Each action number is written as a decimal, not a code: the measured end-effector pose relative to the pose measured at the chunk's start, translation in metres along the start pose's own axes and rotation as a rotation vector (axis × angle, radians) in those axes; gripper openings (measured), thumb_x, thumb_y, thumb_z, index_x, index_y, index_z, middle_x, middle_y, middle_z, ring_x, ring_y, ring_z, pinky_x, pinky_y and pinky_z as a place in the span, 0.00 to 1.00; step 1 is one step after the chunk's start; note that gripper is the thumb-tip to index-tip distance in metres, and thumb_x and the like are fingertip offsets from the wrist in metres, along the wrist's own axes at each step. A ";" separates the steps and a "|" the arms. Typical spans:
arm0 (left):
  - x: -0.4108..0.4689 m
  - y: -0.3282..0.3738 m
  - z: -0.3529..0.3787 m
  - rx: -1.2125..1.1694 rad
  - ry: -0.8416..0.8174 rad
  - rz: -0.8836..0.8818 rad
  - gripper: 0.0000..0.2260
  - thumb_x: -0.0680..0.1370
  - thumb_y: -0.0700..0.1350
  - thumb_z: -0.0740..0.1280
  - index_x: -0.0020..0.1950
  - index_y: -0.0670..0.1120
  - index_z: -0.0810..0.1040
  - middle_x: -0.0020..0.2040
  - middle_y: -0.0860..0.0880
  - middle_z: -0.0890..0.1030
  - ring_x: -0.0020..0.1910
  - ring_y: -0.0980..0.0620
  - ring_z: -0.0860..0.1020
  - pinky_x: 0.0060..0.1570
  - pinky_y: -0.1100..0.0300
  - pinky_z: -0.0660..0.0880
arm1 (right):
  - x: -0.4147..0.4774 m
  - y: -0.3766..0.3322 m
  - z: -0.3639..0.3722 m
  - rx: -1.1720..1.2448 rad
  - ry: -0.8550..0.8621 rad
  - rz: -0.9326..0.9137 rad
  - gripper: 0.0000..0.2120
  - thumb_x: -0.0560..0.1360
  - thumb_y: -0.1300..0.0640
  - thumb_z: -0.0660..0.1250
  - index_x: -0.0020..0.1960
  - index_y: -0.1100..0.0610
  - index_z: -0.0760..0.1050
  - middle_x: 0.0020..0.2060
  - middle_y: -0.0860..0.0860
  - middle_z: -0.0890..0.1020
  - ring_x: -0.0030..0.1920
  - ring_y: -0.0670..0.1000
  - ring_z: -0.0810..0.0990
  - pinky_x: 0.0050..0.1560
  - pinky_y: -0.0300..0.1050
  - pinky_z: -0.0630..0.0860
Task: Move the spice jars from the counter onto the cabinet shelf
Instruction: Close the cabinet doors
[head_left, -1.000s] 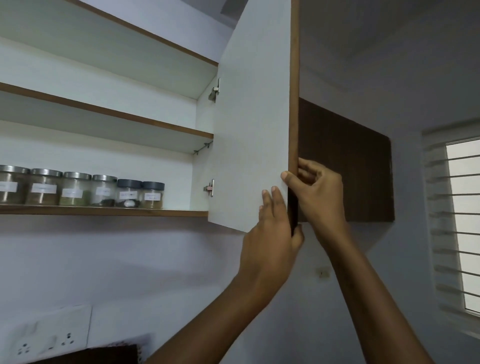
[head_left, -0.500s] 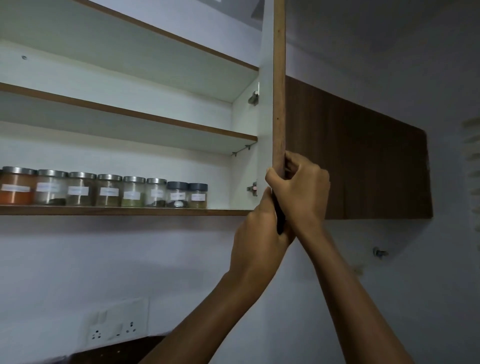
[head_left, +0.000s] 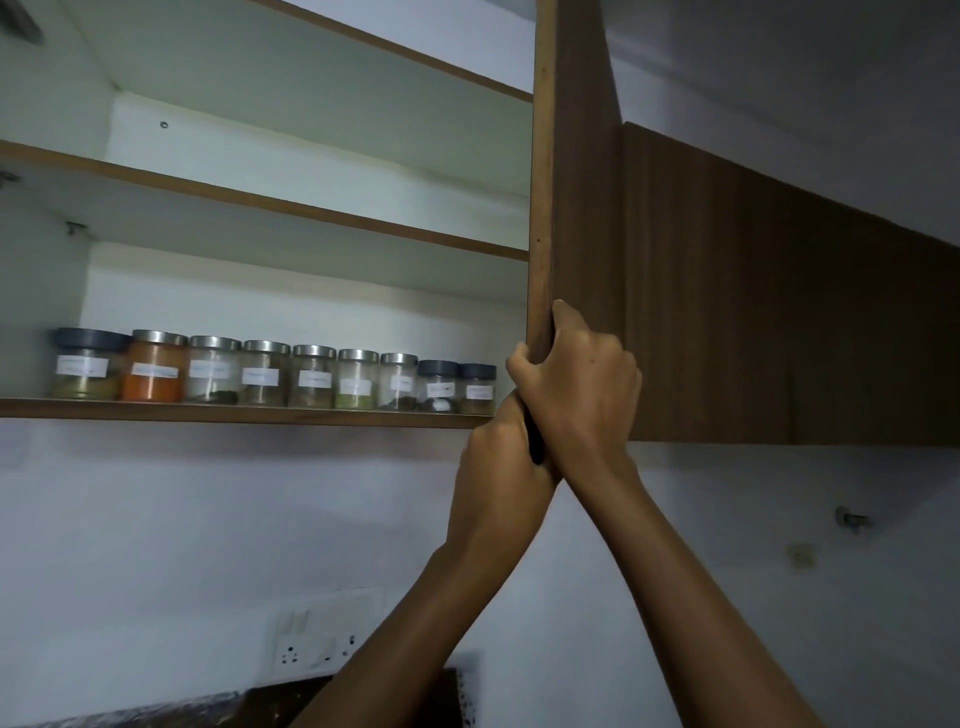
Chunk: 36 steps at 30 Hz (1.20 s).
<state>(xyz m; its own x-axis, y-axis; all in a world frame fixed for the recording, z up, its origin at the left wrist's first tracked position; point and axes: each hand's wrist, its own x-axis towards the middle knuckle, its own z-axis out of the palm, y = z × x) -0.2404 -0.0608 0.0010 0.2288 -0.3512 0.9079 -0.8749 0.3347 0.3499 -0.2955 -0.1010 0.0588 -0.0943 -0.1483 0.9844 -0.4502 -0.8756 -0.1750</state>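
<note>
Several labelled glass spice jars stand in a row on the lowest cabinet shelf, most with metal lids, three with dark lids; one holds orange powder. The brown cabinet door stands edge-on to me, swung out from the cabinet. My right hand grips its lower edge, fingers curled round it. My left hand sits just below and left, curled round the door's bottom corner, its fingers hidden behind the right hand.
Two bare white shelves lie above the jars. A closed brown cabinet adjoins on the right. A white socket plate is on the wall below, with a dark counter object at the bottom edge.
The door has swung from showing its white inner face to showing its brown outer face. Both hands stayed on its lower edge. More jars came into view on the shelf.
</note>
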 end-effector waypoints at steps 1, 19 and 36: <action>0.001 -0.007 -0.005 -0.004 0.006 -0.004 0.11 0.76 0.40 0.68 0.56 0.40 0.74 0.35 0.55 0.74 0.32 0.59 0.74 0.32 0.74 0.71 | -0.002 -0.005 0.008 -0.018 0.009 -0.010 0.08 0.73 0.56 0.67 0.48 0.60 0.77 0.34 0.53 0.81 0.27 0.46 0.71 0.30 0.37 0.69; 0.029 -0.144 -0.051 -0.182 0.257 -0.292 0.14 0.74 0.35 0.68 0.60 0.39 0.77 0.45 0.49 0.82 0.43 0.58 0.80 0.44 0.67 0.78 | -0.031 -0.050 0.164 0.006 0.110 -0.011 0.23 0.60 0.47 0.78 0.51 0.56 0.81 0.53 0.54 0.83 0.43 0.52 0.85 0.34 0.43 0.79; 0.042 -0.216 -0.040 -0.295 0.478 -0.607 0.12 0.75 0.50 0.68 0.35 0.45 0.79 0.35 0.48 0.83 0.38 0.50 0.82 0.37 0.61 0.78 | -0.045 -0.032 0.247 0.169 0.004 -0.158 0.20 0.65 0.51 0.76 0.52 0.60 0.80 0.58 0.57 0.80 0.55 0.55 0.81 0.40 0.48 0.81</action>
<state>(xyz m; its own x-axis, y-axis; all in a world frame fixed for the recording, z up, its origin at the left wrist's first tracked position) -0.0247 -0.1126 -0.0277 0.8407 -0.1576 0.5180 -0.4075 0.4459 0.7969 -0.0574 -0.1796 0.0241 -0.0377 -0.0019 0.9993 -0.3047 -0.9524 -0.0134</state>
